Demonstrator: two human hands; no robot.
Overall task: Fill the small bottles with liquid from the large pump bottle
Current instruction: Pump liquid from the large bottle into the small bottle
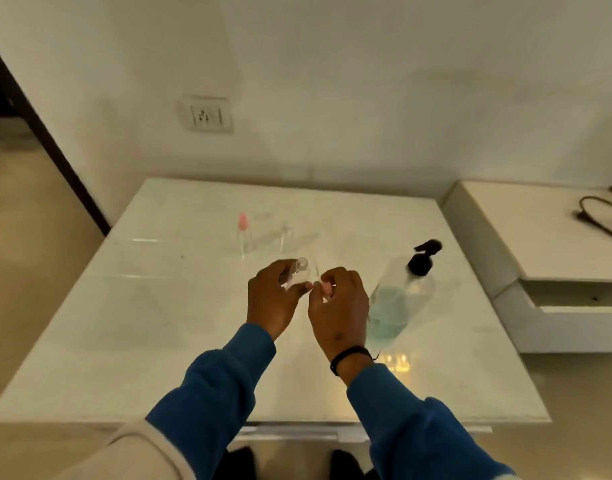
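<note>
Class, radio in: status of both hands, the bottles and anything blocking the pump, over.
Left hand holds small clear bottle, uncapped. Right hand pinches pink cap. Pump bottle upright beside right hand, untouched. Nothing blocking.

The table is glossy, smooth white stone; the pump bottle beside it is clear plastic with a matt black pump head.

White glossy counter, set against wall. White wall behind, carrying switch-and-socket plate. Lower white ledge at right, dark looped cable lying on it. Beige floor at left; dark door frame beyond.
</note>
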